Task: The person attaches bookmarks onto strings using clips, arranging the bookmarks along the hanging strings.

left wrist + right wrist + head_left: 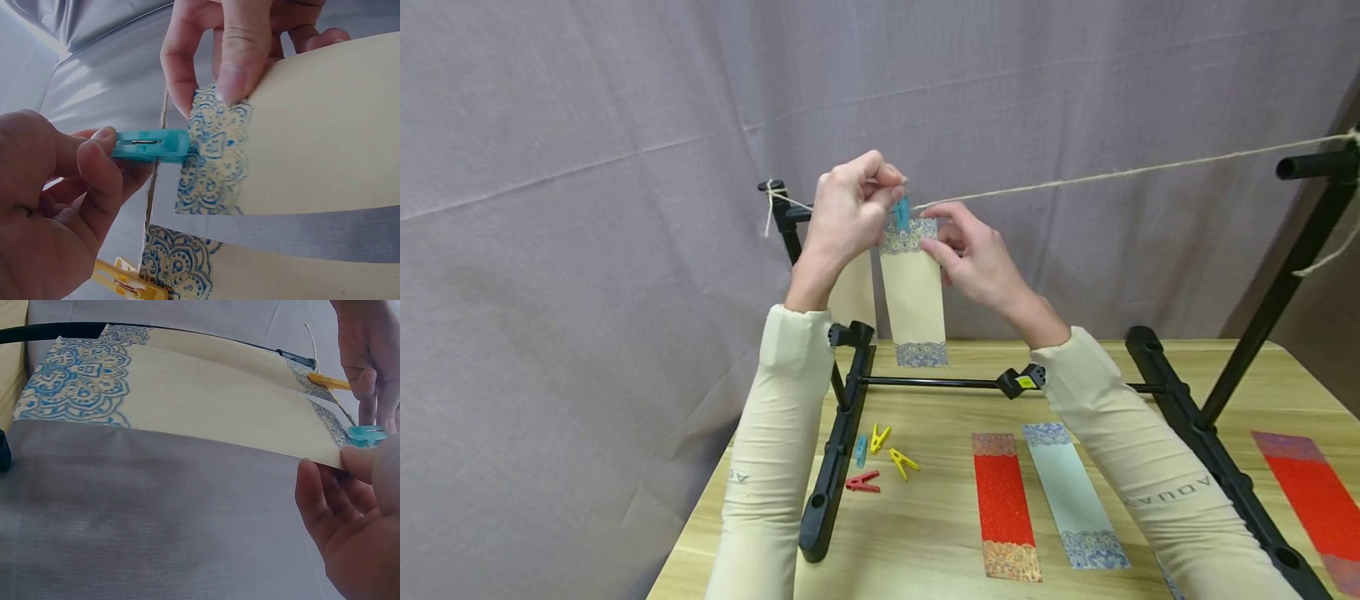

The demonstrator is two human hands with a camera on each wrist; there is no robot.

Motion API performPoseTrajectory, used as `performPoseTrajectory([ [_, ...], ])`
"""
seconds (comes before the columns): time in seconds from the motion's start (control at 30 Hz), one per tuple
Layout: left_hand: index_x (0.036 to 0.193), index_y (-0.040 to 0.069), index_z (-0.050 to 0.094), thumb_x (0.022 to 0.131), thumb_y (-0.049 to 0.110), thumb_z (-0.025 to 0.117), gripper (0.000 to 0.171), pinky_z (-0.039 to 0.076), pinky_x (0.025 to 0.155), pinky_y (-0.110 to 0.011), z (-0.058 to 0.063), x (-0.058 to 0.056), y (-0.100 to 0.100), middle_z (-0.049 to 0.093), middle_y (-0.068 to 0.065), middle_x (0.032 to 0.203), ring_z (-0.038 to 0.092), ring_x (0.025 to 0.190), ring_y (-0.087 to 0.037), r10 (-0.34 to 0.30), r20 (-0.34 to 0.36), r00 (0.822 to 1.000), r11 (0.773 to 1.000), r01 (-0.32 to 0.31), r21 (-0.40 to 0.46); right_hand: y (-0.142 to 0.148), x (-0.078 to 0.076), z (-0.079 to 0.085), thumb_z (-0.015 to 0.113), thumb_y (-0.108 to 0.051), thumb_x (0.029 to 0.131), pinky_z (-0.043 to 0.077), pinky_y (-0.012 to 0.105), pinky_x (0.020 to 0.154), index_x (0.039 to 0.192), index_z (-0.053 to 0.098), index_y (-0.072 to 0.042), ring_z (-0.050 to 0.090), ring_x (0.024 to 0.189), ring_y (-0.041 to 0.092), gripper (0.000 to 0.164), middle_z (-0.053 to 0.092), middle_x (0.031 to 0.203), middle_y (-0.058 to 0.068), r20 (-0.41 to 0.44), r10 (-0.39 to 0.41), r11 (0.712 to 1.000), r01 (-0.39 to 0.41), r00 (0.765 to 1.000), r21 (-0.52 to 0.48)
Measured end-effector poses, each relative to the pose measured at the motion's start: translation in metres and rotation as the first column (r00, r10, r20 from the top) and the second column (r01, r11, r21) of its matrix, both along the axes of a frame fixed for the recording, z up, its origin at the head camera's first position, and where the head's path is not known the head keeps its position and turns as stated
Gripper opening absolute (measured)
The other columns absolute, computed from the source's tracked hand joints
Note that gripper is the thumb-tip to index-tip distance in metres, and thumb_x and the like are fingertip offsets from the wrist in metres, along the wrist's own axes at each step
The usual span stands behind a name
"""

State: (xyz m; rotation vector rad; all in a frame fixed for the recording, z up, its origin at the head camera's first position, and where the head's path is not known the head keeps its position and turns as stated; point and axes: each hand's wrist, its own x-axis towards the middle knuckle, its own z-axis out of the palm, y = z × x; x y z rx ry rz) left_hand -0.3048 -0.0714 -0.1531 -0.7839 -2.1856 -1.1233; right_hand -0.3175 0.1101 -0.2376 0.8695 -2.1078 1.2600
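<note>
My left hand (852, 208) pinches the upper end of a turquoise clothespin (153, 144) between thumb and fingers. The clothespin's other end meets the patterned top edge of a cream paper strip (914, 296) with blue lace-like borders, right at the string (1120, 173). My right hand (977, 254) pinches that strip by its upper right corner, thumb on the front. Behind it, a second cream strip (275, 278) hangs from the string by a yellow clothespin (128, 284); in the head view it is partly hidden by my left hand.
A black frame (932, 382) stands on the wooden table (925, 525), the string tied between its posts. On the table lie yellow clothespins (904, 462), a red clothespin (863, 482), a blue clothespin (861, 451), red strips (1003, 500) and a pale blue strip (1071, 492). A grey cloth (625, 250) hangs behind.
</note>
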Motion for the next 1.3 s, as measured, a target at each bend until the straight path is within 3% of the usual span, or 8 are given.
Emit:
performPoseTrajectory([
  [0.27,0.088,0.004,0.068,0.093,0.006,0.065,0.006,0.049,0.043,-0.030,0.0005,0.0006,-0.0028,0.075,-0.005,0.101,0.057,0.045,-0.019,-0.010,0.009,1.000,1.000,0.010,0.006,-0.0030,-0.0001,0.0019,0.063,-0.008,0.095,0.049,0.026,0.044,0.128,0.052,-0.004,0.054,0.047,0.010,0.034,0.067,0.077,0.017,0.007,0.025,0.999,-0.025,1.000,-0.045],
  [0.7,0.088,0.006,0.067,0.094,0.009,0.065,0.007,0.049,0.043,-0.031,0.0022,0.0027,-0.0031,0.075,-0.004,0.098,0.056,0.042,-0.020,-0.021,0.033,0.999,0.999,0.023,-0.032,-0.0049,0.0022,0.0068,0.064,-0.008,0.094,0.051,0.028,0.046,0.124,0.053,-0.001,0.057,0.051,0.008,0.032,0.070,0.081,0.017,-0.018,0.013,0.997,-0.014,1.000,-0.075],
  [1.03,0.095,0.008,0.062,0.097,0.012,0.060,0.004,0.055,0.051,-0.032,0.0047,0.0074,-0.0057,0.071,-0.006,0.101,0.061,0.051,-0.023,-0.040,0.157,0.987,0.996,0.051,-0.070,-0.0071,0.0040,0.0047,0.066,-0.007,0.093,0.046,0.020,0.045,0.119,0.055,0.000,0.054,0.048,0.009,0.030,0.067,0.075,0.018,-0.033,0.001,0.994,-0.005,0.999,-0.106],
  [1.3,0.102,0.016,0.062,0.097,0.020,0.061,0.007,0.053,0.054,-0.029,0.0038,0.0093,-0.0072,0.070,-0.001,0.094,0.064,0.052,-0.021,0.021,0.169,0.985,0.995,-0.004,-0.099,-0.0049,0.0035,-0.0007,0.067,-0.011,0.093,0.047,0.021,0.046,0.121,0.054,-0.001,0.056,0.051,0.015,0.034,0.065,0.075,0.016,0.010,0.002,0.995,-0.001,1.000,-0.100],
])
